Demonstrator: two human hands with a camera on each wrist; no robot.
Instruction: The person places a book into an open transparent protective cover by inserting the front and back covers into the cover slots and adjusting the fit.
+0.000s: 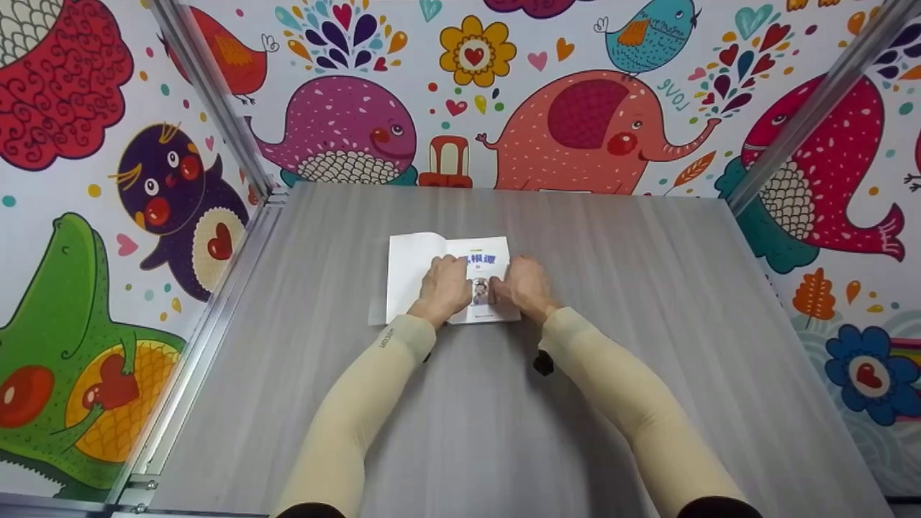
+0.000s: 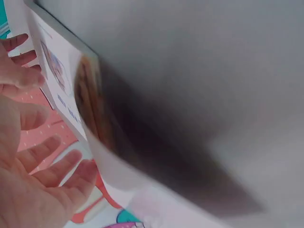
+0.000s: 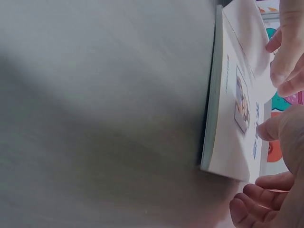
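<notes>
Cartoon walls (image 1: 575, 129) stood on 3 sides of a grey table (image 1: 475, 432), where 1 book (image 1: 496, 313) lay spread beneath and between the fingers of 2 hands. The left hand (image 1: 445, 284) was over the fold, its fingers relaxed, gripping nothing that showed; the left leaf (image 1: 411, 277) curved up beside them. The right hand (image 1: 529, 284) held its thumb over the title page, close to the small picture (image 1: 481, 291), the other fingers loosely bent just past the right edge, a gap between. Whether that thumb pressed or hovered could not be told.

The curved leaf looked springy, so it might have flopped back over the left fingers if they eased off. A dragging thumb could have creased the page, and uneven pushing could have skidded the book away from both hands.
</notes>
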